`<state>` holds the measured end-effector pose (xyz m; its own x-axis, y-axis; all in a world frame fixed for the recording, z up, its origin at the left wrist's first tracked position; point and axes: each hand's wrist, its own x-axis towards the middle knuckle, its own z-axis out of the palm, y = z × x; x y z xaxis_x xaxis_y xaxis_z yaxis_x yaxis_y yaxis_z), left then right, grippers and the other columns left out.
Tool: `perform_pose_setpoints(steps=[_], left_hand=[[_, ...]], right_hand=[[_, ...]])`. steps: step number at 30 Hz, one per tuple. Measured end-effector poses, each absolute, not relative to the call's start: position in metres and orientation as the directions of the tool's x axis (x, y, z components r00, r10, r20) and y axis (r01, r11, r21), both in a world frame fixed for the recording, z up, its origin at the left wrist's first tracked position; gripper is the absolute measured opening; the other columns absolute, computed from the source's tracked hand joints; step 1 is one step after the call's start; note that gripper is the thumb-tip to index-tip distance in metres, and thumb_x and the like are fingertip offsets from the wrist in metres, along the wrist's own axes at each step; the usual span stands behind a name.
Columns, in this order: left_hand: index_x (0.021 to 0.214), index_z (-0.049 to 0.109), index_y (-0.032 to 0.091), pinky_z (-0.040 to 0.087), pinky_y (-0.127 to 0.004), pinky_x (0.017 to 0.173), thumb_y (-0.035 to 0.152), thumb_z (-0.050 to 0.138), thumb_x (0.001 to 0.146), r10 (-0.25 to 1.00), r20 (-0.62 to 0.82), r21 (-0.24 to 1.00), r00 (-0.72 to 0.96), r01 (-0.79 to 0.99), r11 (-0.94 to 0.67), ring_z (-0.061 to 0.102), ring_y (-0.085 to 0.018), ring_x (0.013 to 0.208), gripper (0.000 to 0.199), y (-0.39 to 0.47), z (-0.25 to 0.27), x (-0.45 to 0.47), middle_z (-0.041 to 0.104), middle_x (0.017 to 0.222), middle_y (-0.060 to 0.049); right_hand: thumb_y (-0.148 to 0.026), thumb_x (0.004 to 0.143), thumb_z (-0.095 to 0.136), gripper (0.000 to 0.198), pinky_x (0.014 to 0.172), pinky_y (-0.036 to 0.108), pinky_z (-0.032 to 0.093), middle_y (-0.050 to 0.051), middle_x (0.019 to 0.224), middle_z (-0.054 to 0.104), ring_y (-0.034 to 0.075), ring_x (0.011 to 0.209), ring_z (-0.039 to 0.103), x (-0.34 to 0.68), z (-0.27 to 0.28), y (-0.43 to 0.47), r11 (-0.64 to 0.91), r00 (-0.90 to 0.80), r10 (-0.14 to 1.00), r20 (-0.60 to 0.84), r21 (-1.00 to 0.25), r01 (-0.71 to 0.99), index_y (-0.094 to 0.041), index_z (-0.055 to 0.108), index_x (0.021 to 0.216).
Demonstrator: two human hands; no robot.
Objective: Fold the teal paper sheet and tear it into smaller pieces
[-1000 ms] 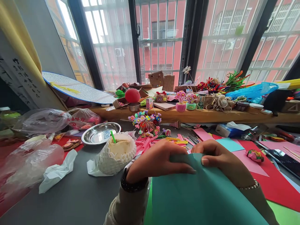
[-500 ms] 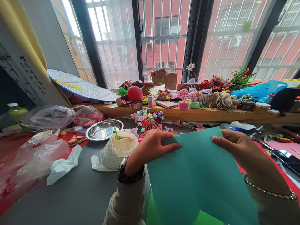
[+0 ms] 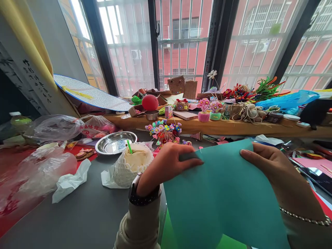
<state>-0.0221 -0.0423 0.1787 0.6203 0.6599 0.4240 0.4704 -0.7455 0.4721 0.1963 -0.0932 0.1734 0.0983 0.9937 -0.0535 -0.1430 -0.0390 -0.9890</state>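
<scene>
My remote view shows the left hand [image 3: 169, 163] clamped on the teal paper [image 3: 233, 195] near its upper left corner, the right hand [image 3: 272, 164] clamped near its upper right. The paper slants above a green sheet [image 3: 167, 235] on the worktop [image 3: 88, 221]; I cannot tell whether the two touch.

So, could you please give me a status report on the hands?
Left hand and right hand gripping teal paper near its upper corners. Paper raised, bent slightly. Foam-netted coconut close to left hand.
</scene>
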Motion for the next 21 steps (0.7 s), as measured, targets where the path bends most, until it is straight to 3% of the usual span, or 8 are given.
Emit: perform_pose_setpoints(steps=[9, 13, 21], left_hand=[[0.064, 0.056, 0.014, 0.033, -0.017, 0.055, 0.038, 0.051, 0.075, 0.641, 0.375, 0.475, 0.669, 0.455, -0.753, 0.045, -0.008, 0.058, 0.028, -0.046, 0.182, -0.023, 0.052, 0.06, 0.004], [0.06, 0.055, 0.014, 0.033, -0.017, 0.055, 0.038, 0.051, 0.074, 0.636, 0.392, 0.472, 0.664, 0.448, -0.759, 0.044, -0.008, 0.057, 0.029, -0.046, 0.182, -0.024, 0.05, 0.057, 0.004], [0.062, 0.061, 0.015, 0.037, -0.018, 0.058, 0.038, 0.053, 0.073, 0.638, 0.487, 0.457, 0.597, 0.448, -0.768, 0.052, -0.011, 0.063, 0.027, -0.05, 0.182, -0.022, 0.059, 0.062, 0.001]], right_hand=[[-0.031, 0.052, 0.069, 0.026, 0.041, 0.024, 0.047, 0.002, 0.06, 0.066, 0.018, 0.046, 0.06, 0.193, 0.169, -0.096, 0.052, 0.13, 0.991, 0.044, -0.997, -0.059, -0.021, 0.063, 0.075], [-0.031, 0.048, 0.071, 0.025, 0.038, 0.022, 0.046, 0.001, 0.057, 0.065, 0.016, 0.042, 0.058, 0.187, 0.173, -0.098, 0.032, 0.139, 0.99, 0.027, -0.999, -0.036, -0.02, 0.063, 0.069], [-0.026, 0.041, 0.074, 0.024, 0.038, 0.021, 0.046, -0.001, 0.049, 0.063, 0.015, 0.041, 0.057, 0.182, 0.179, -0.099, -0.034, 0.256, 0.965, -0.057, -0.995, -0.09, -0.02, 0.063, 0.061]])
